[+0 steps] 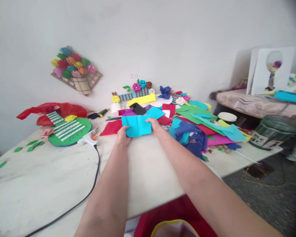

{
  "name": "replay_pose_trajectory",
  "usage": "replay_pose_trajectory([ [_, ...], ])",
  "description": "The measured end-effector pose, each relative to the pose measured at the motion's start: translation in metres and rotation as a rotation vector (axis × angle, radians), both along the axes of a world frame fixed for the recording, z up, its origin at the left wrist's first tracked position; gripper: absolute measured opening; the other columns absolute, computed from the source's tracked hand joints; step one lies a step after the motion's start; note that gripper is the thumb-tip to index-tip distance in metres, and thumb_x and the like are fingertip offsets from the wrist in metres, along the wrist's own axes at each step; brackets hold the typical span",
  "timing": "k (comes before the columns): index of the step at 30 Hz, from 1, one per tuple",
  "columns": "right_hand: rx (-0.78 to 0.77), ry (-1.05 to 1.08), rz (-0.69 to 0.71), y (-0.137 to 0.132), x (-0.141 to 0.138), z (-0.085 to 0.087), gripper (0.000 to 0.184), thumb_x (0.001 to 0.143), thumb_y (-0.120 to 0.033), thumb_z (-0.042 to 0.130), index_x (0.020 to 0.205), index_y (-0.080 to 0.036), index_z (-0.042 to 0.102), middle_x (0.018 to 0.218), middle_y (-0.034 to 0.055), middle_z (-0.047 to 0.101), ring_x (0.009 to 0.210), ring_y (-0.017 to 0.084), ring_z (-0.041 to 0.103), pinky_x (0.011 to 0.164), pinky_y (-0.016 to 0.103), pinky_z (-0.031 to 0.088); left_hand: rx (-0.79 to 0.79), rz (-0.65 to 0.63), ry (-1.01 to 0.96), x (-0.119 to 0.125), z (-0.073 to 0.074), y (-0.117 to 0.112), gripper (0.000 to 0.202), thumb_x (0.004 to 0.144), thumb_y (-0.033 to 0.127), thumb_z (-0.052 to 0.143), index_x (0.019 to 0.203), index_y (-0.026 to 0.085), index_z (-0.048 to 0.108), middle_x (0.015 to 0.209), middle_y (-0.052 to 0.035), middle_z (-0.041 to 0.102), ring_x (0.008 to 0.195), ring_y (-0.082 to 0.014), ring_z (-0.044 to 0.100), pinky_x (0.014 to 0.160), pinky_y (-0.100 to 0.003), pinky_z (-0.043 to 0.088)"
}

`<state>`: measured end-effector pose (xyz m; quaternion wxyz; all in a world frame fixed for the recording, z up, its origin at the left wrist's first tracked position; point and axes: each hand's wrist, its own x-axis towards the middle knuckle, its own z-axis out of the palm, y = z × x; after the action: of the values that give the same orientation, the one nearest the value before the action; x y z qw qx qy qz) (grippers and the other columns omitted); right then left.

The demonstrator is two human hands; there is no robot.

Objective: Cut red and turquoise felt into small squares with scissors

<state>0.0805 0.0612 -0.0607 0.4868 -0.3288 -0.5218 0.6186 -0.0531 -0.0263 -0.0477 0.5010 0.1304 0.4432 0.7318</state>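
Note:
A turquoise sheet of paper point(137, 126), creased down its middle, is held up above the table between my two hands. My left hand point(123, 136) pinches its lower left corner. On the opposite side, my right hand point(154, 125) grips the upper right edge, thumb in front. Behind the sheet lie a red paper piece point(111, 127), another turquoise piece point(155, 113) and a black phone-like object point(137, 108). To the right of my right hand is a heap of crumpled dark blue paper point(193, 136).
A white glue gun point(88, 139) with a black cord point(96, 171) lies left, beside a green paper guitar point(71, 131). Paper scraps point(199, 113) cover the table's right side. A large glass jar point(273, 131) stands at the right edge. Paper flowers point(72, 62) hang on the wall.

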Motion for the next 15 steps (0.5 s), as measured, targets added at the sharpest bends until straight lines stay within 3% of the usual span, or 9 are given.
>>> replay_pose_trajectory([
  [3,-0.086,0.080,0.002,-0.001,-0.001,0.001,0.022,0.052,-0.028,0.060,0.066,-0.021,0.044,0.055,-0.0057,0.049,0.055,0.013,0.048,0.053,0.026,0.043,-0.020,0.011,0.016,-0.002,-0.002,0.002,0.028,0.068,0.007,0.051,0.093,0.016,0.058,0.074,-0.0044,0.066,0.075,-0.0199,0.064,0.073,-0.034,0.054],
  [10,0.023,0.114,0.044,-0.004,-0.005,0.003,0.027,0.053,-0.026,0.061,0.078,-0.021,0.052,0.066,-0.0054,0.058,0.065,0.013,0.055,0.062,0.026,0.046,-0.008,-0.011,0.030,-0.001,-0.002,0.001,0.026,0.068,0.008,0.052,0.092,0.015,0.058,0.074,-0.0052,0.067,0.076,-0.0209,0.065,0.073,-0.034,0.054],
  [15,0.010,0.106,0.082,-0.011,-0.004,0.008,0.040,0.053,-0.026,0.067,0.091,-0.022,0.056,0.072,-0.0042,0.063,0.066,0.014,0.058,0.063,0.027,0.046,-0.001,-0.024,0.037,0.000,-0.001,0.000,0.027,0.069,0.010,0.052,0.094,0.016,0.057,0.073,-0.0053,0.066,0.076,-0.0219,0.065,0.074,-0.036,0.054],
])
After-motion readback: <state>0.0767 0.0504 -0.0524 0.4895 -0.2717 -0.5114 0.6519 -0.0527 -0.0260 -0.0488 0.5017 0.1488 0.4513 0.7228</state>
